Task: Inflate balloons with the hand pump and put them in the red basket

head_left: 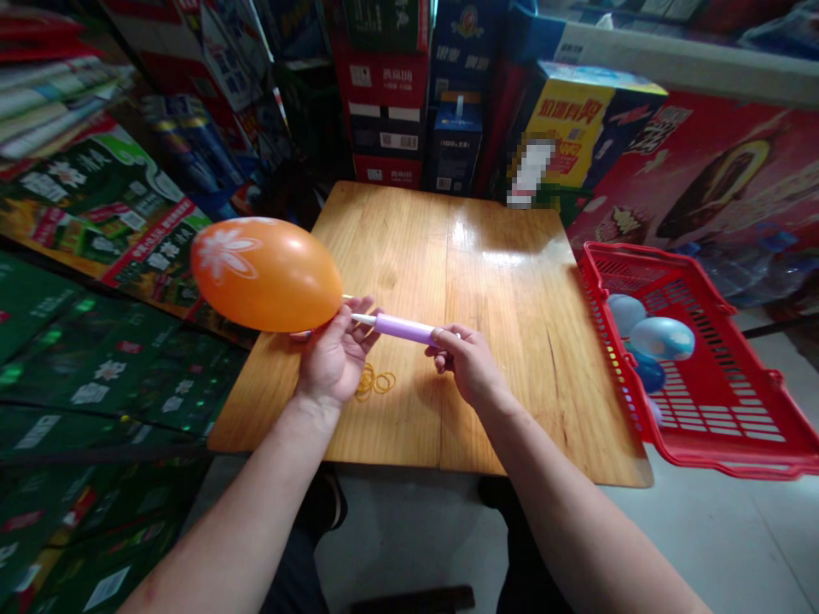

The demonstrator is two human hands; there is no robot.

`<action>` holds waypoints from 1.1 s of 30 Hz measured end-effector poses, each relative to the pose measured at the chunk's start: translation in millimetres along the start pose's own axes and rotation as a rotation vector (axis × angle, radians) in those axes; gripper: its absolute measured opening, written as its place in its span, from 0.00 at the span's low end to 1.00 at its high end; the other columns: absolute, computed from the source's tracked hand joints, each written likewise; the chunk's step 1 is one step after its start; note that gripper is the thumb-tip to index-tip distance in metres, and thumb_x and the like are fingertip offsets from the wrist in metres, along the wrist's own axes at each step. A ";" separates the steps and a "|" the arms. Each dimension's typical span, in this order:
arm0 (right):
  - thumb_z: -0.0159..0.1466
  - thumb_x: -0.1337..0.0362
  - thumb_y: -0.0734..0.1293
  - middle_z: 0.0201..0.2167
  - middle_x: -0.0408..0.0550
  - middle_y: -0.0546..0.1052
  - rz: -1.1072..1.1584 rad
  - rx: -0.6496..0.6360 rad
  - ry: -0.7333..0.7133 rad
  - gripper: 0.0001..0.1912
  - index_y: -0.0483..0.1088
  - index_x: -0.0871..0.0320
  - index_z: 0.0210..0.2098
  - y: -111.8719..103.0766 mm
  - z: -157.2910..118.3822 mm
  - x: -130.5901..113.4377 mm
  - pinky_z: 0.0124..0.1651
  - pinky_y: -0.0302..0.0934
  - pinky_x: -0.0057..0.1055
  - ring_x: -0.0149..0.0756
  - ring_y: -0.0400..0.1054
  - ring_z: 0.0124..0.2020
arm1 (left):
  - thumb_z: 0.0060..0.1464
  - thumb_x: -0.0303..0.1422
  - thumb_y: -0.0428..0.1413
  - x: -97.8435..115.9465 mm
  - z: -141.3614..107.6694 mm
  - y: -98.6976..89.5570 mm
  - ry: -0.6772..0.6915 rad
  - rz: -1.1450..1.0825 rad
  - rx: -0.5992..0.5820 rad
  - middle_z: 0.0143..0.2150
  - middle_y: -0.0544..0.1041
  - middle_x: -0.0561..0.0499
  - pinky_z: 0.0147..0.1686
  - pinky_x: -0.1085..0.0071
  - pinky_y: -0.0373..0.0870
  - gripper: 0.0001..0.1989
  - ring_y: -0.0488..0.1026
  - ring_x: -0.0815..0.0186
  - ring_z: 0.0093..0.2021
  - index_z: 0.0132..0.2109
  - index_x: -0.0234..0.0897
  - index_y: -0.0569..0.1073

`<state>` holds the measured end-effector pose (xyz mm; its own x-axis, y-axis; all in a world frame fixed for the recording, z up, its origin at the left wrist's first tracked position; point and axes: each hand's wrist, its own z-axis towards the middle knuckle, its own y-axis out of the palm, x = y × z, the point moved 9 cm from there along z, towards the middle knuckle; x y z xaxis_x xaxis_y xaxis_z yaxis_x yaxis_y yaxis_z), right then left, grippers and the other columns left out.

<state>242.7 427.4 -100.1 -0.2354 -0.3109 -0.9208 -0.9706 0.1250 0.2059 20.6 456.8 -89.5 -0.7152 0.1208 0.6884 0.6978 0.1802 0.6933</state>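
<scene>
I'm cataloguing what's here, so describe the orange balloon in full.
The balloon is orange and glossy, blown up to an egg shape, and looks like thin stretched rubber. A white flower is printed near its far left end. It lies on its side in the air, over the left edge of the table. Its right end meets the fingers of the left hand, which hide its neck. The pump points its white nozzle there; whether it sits inside cannot be seen.

Inflated orange balloon (267, 275), flower-printed.
</scene>
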 end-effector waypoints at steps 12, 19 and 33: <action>0.59 0.58 0.74 0.34 0.47 0.81 -0.777 0.279 -0.289 0.12 0.76 0.57 0.40 -23.6 1.1 -24.6 0.38 0.63 0.35 0.40 0.74 0.35 | 0.69 0.30 0.57 27.2 13.5 -21.3 0.013 -0.070 0.070 0.47 0.86 0.51 0.38 0.73 0.79 0.07 0.84 0.65 0.45 0.45 0.40 0.81; 0.61 0.62 0.73 0.36 0.51 0.81 -0.968 0.221 -0.357 0.09 0.76 0.57 0.41 -10.3 -2.2 -17.9 0.39 0.63 0.37 0.42 0.73 0.35 | 0.69 0.31 0.58 26.4 9.3 -20.8 -0.030 -0.053 0.072 0.46 0.86 0.51 0.38 0.74 0.78 0.06 0.84 0.66 0.44 0.46 0.39 0.81; 0.66 0.62 0.69 0.55 0.62 0.76 -0.931 0.318 -0.887 0.13 0.74 0.58 0.49 -0.5 -56.5 -59.4 0.62 0.64 0.54 0.53 0.69 0.59 | 0.66 0.31 0.61 17.0 -17.2 -5.6 -0.104 -0.090 -0.040 0.48 0.86 0.49 0.41 0.71 0.79 0.04 0.84 0.64 0.48 0.45 0.38 0.80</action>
<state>254.2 392.6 -26.9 0.7386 0.3024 -0.6025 -0.6675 0.4534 -0.5907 5.2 441.1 -78.0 -0.7740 0.2069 0.5984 0.6299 0.1558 0.7609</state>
